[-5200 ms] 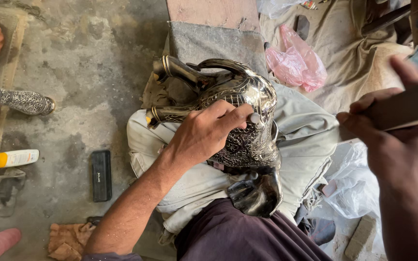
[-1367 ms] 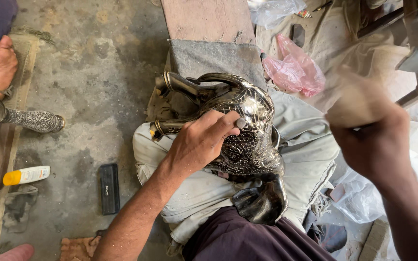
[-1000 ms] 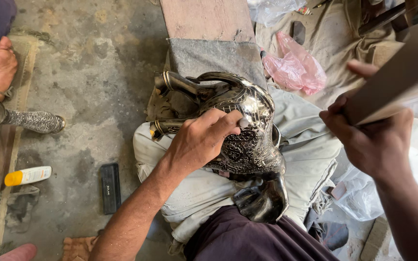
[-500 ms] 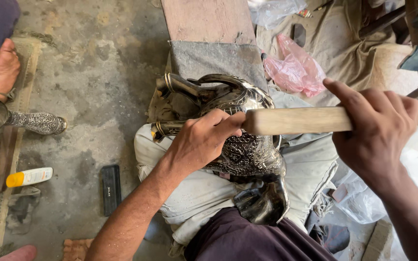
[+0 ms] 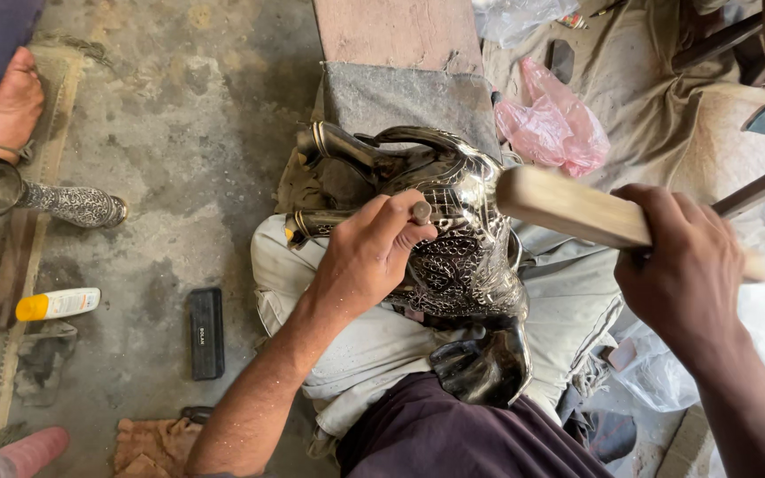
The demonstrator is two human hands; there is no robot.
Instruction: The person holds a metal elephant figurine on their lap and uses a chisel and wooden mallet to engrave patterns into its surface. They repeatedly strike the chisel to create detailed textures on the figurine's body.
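Metal elephant under punch and mallet

Engraved and dark, the metal elephant [image 5: 453, 257] lies across the person's lap at the centre of the frame. At right, the right hand [image 5: 683, 274] grips a wooden mallet [image 5: 573, 211]. The left hand [image 5: 369, 257] pinches a small punch [image 5: 420, 212] against the elephant's back. Chasing looks under way; a true blow on the punch comes next. The mallet's far end runs off frame, and the punch tip is hidden.

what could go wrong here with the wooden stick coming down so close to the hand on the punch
The wooden stick in the right hand ends close to the left hand pinching a small punch, so a stray blow might hit the fingers. The engraved metal figure lies loose on the lap and could shift.
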